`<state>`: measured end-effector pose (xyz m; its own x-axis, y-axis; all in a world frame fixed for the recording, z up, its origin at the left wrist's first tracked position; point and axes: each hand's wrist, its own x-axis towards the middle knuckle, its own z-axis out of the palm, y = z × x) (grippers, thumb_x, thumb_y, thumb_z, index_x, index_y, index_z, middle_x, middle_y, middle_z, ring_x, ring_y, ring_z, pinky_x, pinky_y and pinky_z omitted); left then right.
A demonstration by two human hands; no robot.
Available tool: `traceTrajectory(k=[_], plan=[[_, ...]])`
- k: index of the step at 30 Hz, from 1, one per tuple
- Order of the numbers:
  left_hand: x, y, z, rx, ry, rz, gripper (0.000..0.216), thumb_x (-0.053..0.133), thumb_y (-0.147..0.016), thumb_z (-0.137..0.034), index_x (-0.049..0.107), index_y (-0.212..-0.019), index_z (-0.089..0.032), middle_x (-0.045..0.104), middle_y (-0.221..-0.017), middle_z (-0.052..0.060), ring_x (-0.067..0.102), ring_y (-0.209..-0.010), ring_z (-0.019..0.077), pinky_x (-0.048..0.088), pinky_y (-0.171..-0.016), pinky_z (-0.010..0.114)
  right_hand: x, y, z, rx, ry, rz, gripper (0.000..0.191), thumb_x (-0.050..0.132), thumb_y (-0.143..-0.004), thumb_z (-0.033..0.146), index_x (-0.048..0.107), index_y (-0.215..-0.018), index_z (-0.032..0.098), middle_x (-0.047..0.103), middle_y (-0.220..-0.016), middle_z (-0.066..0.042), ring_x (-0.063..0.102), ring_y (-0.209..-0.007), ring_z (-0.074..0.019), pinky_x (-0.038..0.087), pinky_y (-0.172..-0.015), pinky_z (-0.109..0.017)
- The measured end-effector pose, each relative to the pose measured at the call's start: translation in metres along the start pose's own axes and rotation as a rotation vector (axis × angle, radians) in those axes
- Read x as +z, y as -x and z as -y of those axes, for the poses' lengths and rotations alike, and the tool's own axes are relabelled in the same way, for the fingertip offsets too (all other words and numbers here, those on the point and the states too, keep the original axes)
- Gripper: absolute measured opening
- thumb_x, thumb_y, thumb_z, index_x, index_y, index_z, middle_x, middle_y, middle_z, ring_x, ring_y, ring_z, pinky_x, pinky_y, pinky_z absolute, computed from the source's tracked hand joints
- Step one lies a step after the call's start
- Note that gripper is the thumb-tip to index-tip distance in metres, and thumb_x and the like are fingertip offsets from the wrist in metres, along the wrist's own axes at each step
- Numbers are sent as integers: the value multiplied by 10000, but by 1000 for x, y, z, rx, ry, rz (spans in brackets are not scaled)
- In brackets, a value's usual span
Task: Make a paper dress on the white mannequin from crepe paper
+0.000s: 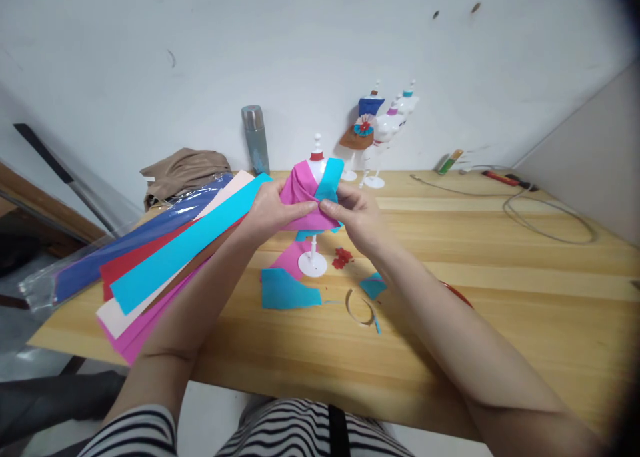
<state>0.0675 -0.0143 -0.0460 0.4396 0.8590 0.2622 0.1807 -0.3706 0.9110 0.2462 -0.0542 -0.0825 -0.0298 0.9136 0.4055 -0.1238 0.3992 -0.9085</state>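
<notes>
A small white mannequin (319, 168) on a round base stands before me, a red band at its neck. Pink fabric (301, 189) crosses its chest, and a blue fabric strip (331, 178) runs over the shoulder on the right. My left hand (274, 207) pinches the pink fabric at the waist from the left side. From the right, my right hand (359, 215) grips the same fabric, its thumb pressed close to the other thumb at the front. The fingers behind the mannequin are hidden.
Coloured fabric sheets (185, 243) lie under my left forearm. Blue scraps (290, 289), a red flower piece (343, 257) and a thin curled strip (354, 313) lie nearby. A flask (256, 140), more mannequins (390, 125) and a cable (520, 217) are farther back.
</notes>
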Motion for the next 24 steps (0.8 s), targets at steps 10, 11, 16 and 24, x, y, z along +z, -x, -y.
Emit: traceTrajectory(k=[10,11,16,24], plan=[[-6,1,-1,75,10,18,320,810,-676,-358,744,-900,-141,750,-832,42,682,-784,204,527,-709,307,-8,3,13,25,25,66,374,836,-751,603,824,-938,280,823,-1010,-7,749,-1019,-287,577,-1017,-482],[-6,1,-2,84,14,35,322,810,-679,-363,742,-901,-141,751,-834,42,683,-787,204,531,-717,309,-8,3,13,24,41,60,372,841,-747,602,825,-936,282,824,-1006,-6,751,-1013,-286,577,-1020,-485],[-6,0,1,113,20,85,431,847,-693,-467,754,-958,-141,776,-902,68,706,-840,222,558,-768,332,-9,2,10,2,87,45,334,839,-765,581,832,-932,291,827,-987,-11,757,-996,-282,588,-1016,-491],[-6,-1,5,115,-27,53,487,892,-650,-517,758,-945,-152,760,-867,56,693,-830,233,549,-737,337,-9,2,7,-21,137,28,401,824,-760,636,823,-938,277,826,-1002,-39,755,-950,-278,590,-967,-478]])
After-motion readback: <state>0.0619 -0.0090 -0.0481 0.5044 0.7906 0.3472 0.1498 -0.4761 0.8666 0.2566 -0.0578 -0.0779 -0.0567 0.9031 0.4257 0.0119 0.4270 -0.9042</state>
